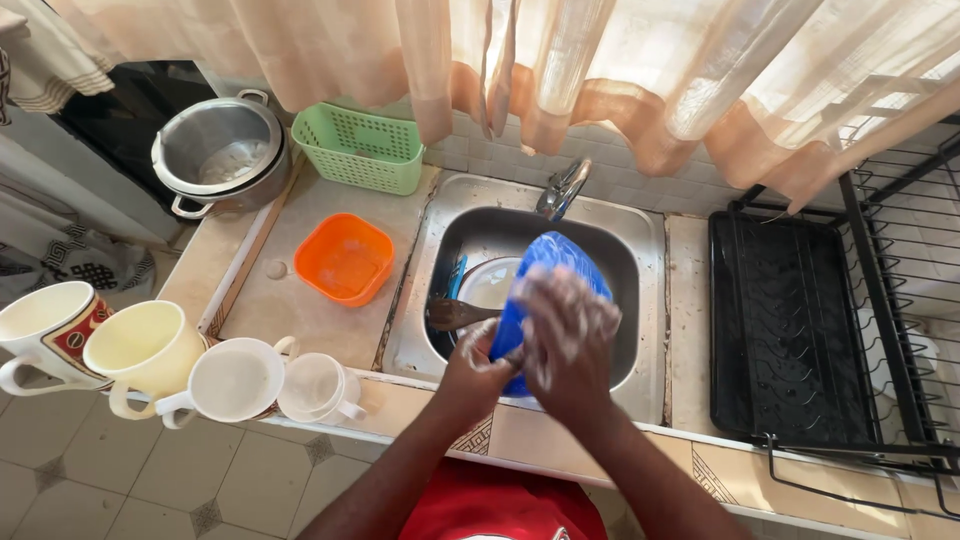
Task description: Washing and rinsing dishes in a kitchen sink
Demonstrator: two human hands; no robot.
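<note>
Over the steel sink I hold a blue plate tilted on edge. My left hand grips its lower left rim. My right hand, covered in soap suds, lies flat against the plate's face. In the basin below sit a white bowl and a wooden spoon. The tap stands behind the basin.
An orange square container and a green basket rest on the counter left of the sink, with a steel pot beyond. Several mugs line the counter's front edge. A black dish rack stands to the right. Curtains hang above.
</note>
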